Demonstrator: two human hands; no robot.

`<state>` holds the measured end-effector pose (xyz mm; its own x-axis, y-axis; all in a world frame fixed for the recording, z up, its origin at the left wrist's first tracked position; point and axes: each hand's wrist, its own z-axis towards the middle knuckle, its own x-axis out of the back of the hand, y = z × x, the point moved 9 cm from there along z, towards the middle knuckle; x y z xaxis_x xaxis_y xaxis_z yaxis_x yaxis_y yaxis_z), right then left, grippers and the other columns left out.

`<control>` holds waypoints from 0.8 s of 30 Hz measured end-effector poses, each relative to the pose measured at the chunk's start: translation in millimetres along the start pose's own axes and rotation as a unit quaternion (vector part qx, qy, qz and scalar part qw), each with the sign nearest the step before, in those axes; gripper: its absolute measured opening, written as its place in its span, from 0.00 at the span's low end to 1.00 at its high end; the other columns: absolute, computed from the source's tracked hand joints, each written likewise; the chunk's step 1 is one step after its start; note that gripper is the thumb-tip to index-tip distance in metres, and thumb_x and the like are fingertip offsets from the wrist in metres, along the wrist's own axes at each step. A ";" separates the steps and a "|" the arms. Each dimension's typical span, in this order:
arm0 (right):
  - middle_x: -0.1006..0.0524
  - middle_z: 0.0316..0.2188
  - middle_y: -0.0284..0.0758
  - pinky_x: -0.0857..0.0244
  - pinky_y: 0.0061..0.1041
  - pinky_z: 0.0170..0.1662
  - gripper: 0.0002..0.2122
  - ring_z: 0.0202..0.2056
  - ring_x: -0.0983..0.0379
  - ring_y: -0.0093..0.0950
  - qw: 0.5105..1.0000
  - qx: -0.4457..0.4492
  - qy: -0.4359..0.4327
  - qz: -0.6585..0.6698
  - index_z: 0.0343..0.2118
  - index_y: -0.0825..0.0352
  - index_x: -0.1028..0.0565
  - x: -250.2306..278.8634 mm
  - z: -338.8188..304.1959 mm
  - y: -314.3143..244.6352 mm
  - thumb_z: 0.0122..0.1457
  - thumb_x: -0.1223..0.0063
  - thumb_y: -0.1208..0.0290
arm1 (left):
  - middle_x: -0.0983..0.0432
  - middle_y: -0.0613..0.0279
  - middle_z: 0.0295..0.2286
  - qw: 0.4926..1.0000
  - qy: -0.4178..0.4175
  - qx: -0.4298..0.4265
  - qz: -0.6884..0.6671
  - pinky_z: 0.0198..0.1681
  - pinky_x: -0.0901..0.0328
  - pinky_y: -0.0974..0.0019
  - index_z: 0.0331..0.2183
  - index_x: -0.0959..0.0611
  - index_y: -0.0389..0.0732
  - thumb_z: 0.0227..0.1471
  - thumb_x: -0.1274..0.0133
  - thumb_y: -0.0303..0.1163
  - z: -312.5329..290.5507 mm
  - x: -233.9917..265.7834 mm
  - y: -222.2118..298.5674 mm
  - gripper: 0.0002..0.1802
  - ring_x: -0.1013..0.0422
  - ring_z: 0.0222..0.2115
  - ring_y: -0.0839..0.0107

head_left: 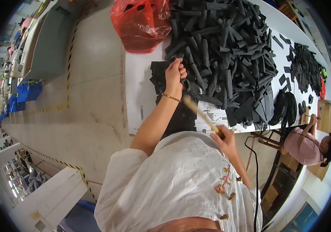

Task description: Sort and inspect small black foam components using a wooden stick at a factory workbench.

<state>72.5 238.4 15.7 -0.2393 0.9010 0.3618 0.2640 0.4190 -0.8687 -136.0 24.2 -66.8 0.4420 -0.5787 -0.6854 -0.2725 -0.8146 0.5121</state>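
Wooden stick [204,116]: in the right hand [225,140], fingers wrapped round its near end, close to the person's front.
Stick's long axis: slants from that grip away from the body and to the left, over the desk [135,101]; its far end is blurred.
Far end and hands: it lies just right of the left wrist, nearer to the bracelet [172,97] than to the right fingers.
Left hand [176,72]: fingers curled into a loose fist, farther up the desk than the stick's end; whether they pinch anything, I cannot tell.
Black sheet [180,117]: beneath the left hand and forearm, its length running from the desk's near edge up to the fist; whether the stick touches it, I cannot tell.
Black tubes [227,58]: heaped right of the fist, the closest just beside it, axes crossing every way.
Flat pieces [264,106]: overlapping at the heap's near right side, black.
Red bag [140,33]: beyond the fist and to its left, beside the heap.
Co-worker [303,146]: in pink, well apart to the right.
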 end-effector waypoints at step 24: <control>0.34 0.19 0.23 0.59 0.14 0.17 0.06 0.14 0.50 0.11 0.907 0.095 0.192 0.363 0.30 0.65 0.29 51.6 118.0 -59.7 0.62 0.49 0.69 | 0.27 0.66 0.21 0.804 -0.358 0.168 0.445 0.27 0.37 0.73 0.29 0.20 0.36 0.60 0.55 0.40 -103.7 -32.3 -81.4 0.17 0.31 0.23 0.78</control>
<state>-65.8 246.6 46.4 0.2862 0.9194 -0.2700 0.0474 -0.2950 -0.9543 -39.5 113.3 -32.7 -0.6275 -0.7147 -0.3090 -0.4775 0.0398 0.8777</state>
